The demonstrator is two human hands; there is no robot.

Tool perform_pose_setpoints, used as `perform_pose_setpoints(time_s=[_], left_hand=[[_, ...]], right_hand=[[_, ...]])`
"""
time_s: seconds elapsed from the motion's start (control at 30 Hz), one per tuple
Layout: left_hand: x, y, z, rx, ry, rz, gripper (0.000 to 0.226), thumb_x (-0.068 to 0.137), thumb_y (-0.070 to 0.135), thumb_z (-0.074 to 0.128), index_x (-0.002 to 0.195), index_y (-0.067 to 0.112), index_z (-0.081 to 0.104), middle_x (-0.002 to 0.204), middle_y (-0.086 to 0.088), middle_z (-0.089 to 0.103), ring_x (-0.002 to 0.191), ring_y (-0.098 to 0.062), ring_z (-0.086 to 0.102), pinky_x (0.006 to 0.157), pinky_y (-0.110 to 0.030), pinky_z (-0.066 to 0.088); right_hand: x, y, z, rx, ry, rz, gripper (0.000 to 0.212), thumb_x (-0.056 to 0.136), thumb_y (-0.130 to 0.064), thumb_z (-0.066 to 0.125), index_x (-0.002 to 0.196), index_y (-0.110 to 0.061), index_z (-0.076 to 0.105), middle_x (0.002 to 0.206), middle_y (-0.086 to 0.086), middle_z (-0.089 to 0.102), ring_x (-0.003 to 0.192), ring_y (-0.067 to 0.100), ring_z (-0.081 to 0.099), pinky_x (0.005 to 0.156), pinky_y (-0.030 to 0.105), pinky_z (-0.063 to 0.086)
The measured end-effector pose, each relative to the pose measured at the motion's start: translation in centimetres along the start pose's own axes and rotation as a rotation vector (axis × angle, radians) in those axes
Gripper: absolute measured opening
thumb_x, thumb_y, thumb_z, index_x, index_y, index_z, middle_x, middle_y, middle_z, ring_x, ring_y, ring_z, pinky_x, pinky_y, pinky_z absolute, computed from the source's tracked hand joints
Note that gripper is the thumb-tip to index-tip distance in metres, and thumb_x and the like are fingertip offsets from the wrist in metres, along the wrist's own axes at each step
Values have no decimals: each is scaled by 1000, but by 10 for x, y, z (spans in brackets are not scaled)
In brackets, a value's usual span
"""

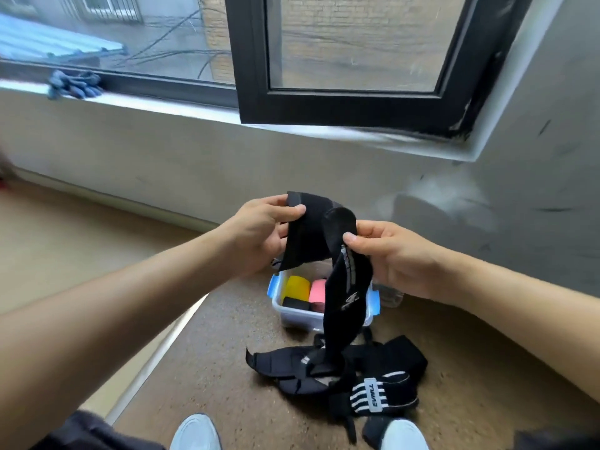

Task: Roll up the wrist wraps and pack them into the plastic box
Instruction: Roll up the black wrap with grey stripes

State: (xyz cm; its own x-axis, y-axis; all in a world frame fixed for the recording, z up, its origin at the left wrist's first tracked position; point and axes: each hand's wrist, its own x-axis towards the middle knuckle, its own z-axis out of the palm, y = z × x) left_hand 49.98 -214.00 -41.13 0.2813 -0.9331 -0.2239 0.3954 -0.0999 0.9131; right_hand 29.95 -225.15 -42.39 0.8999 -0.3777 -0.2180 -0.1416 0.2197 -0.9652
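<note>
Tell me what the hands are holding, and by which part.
Both hold one black wrap. The left hand pinches the top edge of its wide end; the right hand pinches the strip below the fold, the rest hanging down.

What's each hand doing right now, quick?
Left hand: pinching one end of the black wrist wrap.
Right hand: pinching the same wrap further along, tail hanging down.

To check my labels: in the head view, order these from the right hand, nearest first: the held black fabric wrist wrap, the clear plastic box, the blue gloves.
1. Black fabric wrist wrap: pinched by the right hand.
2. Clear plastic box: on the floor below.
3. Blue gloves: far left, on the window sill.
</note>
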Motion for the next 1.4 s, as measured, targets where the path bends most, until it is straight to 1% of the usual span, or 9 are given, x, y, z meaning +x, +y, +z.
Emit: perform_pose_setpoints(time_s=[0.13,0.23,0.37,0.47,0.53,0.7,0.93,1.13,1.4], left_hand=[[-6,-3,-7,403,-129,122,42,93,26,64,133,11,64,130,-14,70,114,-21,69,100,-39,54],[-9,-12,-21,704,-374,118,37,98,27,61,132,11,67,130,-5,71,125,-20,65,111,-36,46],[-6,-25,-31,856,-355,106,22,100,24,66,115,9,73,117,-6,76,116,-23,69,109,-36,48],[-2,-32,-26,760,-289,128,24,99,21,68,122,12,68,117,-7,75,110,-24,71,103,-36,54],[1,-35,-19,673,-254,150,25,99,14,66,123,8,66,116,-15,75,107,-28,72,98,-38,58],[8,-38,-11,574,-209,174,21,103,12,59,117,-2,66,107,-22,74,89,-21,73,76,-28,60],[17,-32,-2,455,-86,208,20,104,12,58,119,3,68,105,-14,76,87,-18,75,69,-27,59],[13,-29,0,422,9,173,13,102,6,59,110,-4,63,95,-18,76,76,-19,76,59,-24,58],[9,-32,13,299,-2,145,21,102,6,59,118,-9,61,91,-16,75,71,-19,75,60,-26,61]], right_hand=[[-9,-10,-9,23,127,-97,34,103,-15,51,128,6,62,116,24,64,107,36,62,103,51,50],[-14,-18,-21,70,198,-135,32,101,-15,53,124,0,69,123,26,66,113,35,65,98,40,57],[-21,-20,-30,134,229,-138,29,96,-15,55,111,-4,77,121,26,70,118,36,68,94,37,59],[-22,-19,-31,182,238,-120,28,97,-13,53,102,-4,79,110,22,74,116,34,69,84,32,62],[-20,-17,-29,179,223,-96,28,97,-12,52,110,-2,75,114,23,73,117,33,69,83,32,61],[-12,-9,-31,143,245,-89,30,100,-12,52,122,1,68,124,26,69,120,36,67,89,35,61],[-4,-1,-26,38,249,-76,31,100,-14,55,123,1,68,126,33,64,117,42,64,105,52,52],[1,1,-12,-10,484,-231,21,100,-11,59,113,-2,74,95,18,74,83,27,73,70,32,60],[11,8,16,-146,564,-376,16,100,-10,62,106,-5,77,97,29,73,90,42,74,85,48,61]])
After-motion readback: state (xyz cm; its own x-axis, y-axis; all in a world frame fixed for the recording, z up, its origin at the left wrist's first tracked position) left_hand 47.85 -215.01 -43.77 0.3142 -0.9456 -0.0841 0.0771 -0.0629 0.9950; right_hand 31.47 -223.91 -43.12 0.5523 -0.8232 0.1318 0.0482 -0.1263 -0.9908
